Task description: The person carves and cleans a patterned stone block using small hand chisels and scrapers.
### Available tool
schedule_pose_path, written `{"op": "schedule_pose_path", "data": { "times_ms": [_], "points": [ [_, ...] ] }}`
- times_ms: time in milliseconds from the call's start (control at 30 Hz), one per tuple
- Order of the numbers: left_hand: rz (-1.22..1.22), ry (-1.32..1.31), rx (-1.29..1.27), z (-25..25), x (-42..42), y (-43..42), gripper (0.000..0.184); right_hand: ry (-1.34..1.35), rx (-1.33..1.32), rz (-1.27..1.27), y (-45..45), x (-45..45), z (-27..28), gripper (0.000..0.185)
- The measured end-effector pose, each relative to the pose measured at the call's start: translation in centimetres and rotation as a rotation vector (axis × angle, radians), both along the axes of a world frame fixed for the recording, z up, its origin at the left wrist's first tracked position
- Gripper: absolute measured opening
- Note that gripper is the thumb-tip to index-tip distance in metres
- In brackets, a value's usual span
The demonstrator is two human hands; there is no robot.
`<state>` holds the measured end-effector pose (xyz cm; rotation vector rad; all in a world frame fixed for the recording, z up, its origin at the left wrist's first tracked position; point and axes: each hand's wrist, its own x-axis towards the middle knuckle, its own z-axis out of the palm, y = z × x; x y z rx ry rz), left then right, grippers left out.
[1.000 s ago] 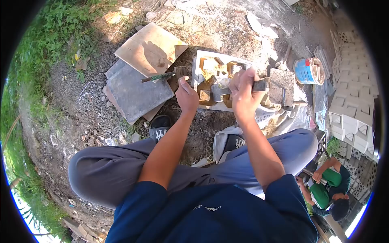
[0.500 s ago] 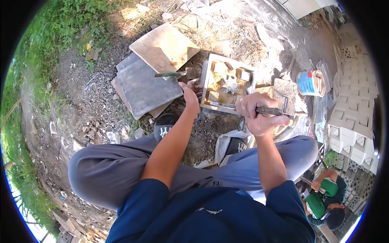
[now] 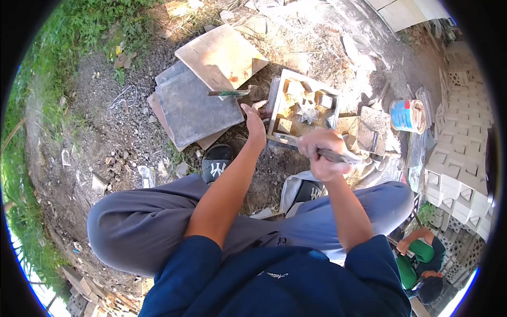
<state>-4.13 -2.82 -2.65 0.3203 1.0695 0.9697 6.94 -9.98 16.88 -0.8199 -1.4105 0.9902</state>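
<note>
A rectangular mold frame (image 3: 278,100) lies on the ground, with a star-shaped piece (image 3: 307,112) and several small blocks inside. My right hand (image 3: 325,154) is closed around a dark tool handle (image 3: 331,155) over the frame's near right corner; the tool's far end is blurred. At the frame's left side is my left hand (image 3: 254,121), its fingers apart and partly behind the frame's edge; I see nothing held in it. Just above its fingertips, a green-marked strip (image 3: 228,93) extends over the boards.
A wooden board (image 3: 219,55) overlaps grey boards (image 3: 198,108) on the left. To the right are a trowel-like slab (image 3: 374,129) and a blue bucket (image 3: 404,116). Stacked pale blocks (image 3: 459,153) line the far right; another person (image 3: 422,259) sits at the lower right.
My right hand has come away from the frame's middle, now nearer my body, with the tool still in it. The star shape is uncovered. My left hand's fingers have spread beside the frame.
</note>
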Motion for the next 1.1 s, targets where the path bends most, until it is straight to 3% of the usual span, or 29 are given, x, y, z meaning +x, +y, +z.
{"op": "schedule_pose_path", "data": {
  "times_ms": [33,100,233,300,433,500,567,600,633,700,733,767,833,867,967,1000,1033,1100],
  "points": [
    [-0.004,0.023,-0.008,0.3,-0.1,0.0,0.088,-0.106,-0.021,-0.081,0.2,-0.2,-0.5,0.088],
    [-0.01,0.048,-0.011,0.7,0.1,0.3,0.088,-0.067,-0.078,-0.067,0.1,0.3,0.3,0.087],
    [-0.032,0.043,-0.037,0.3,-0.8,-0.8,0.087,0.047,0.05,0.08,-0.6,0.7,0.7,0.082],
    [-0.018,0.028,-0.008,0.6,-0.1,0.1,0.087,-0.108,0.003,0.019,-0.1,0.7,-0.4,0.077],
    [-0.024,0.086,0.016,0.4,0.0,0.1,0.085,-0.093,0.193,0.096,-1.0,0.3,0.8,0.069],
    [0.039,-0.045,-0.012,0.9,0.0,-0.2,0.074,-0.165,0.113,0.033,-0.9,1.0,-1.2,0.066],
    [0.01,0.028,0.021,2.3,-0.2,-0.6,0.063,-0.143,0.022,0.003,-0.2,0.5,-1.1,0.064],
    [0.006,0.154,0.268,2.0,-0.2,-0.8,0.039,-0.141,-0.027,0.005,-0.2,0.7,-0.9,0.063],
    [-0.065,0.149,0.431,2.3,-0.7,-0.7,0.028,-0.171,-0.104,0.044,0.0,1.3,-0.2,0.063],
    [-0.15,0.899,0.95,4.5,-1.3,-1.6,0.047,-0.251,0.0,-0.033,1.1,2.8,1.7,0.073],
    [-0.214,0.918,1.036,5.9,-1.8,-1.7,0.052,-0.277,-0.03,-0.034,1.2,4.0,3.3,0.079],
    [-0.224,0.926,1.048,7.0,-2.0,-1.7,0.052,-0.257,0.031,0.023,1.5,5.4,3.9,0.077],
    [-0.387,0.73,1.225,8.8,-2.2,-2.3,0.051,-0.269,-0.165,-0.036,0.7,6.6,5.6,0.073],
    [-0.443,0.775,1.277,10.1,-2.1,-2.8,0.049,-0.305,-0.105,0.04,0.8,7.7,5.6,0.062],
    [-0.602,0.677,1.265,13.5,-0.7,-3.2,0.045,-0.395,0.01,-0.006,0.3,8.6,6.2,0.06],
    [-0.577,0.666,1.288,14.1,0.0,-3.3,0.039,-0.41,-0.175,0.009,-0.4,8.7,7.1,0.06],
    [-0.591,0.671,1.3,14.6,0.7,-3.4,0.039,-0.399,-0.167,-0.004,-0.5,8.8,7.1,0.06],
    [-0.711,0.543,1.051,15.7,1.9,-3.5,0.028,-0.56,-0.081,-0.045,-0.8,8.9,7.0,0.069]
  ]
}}
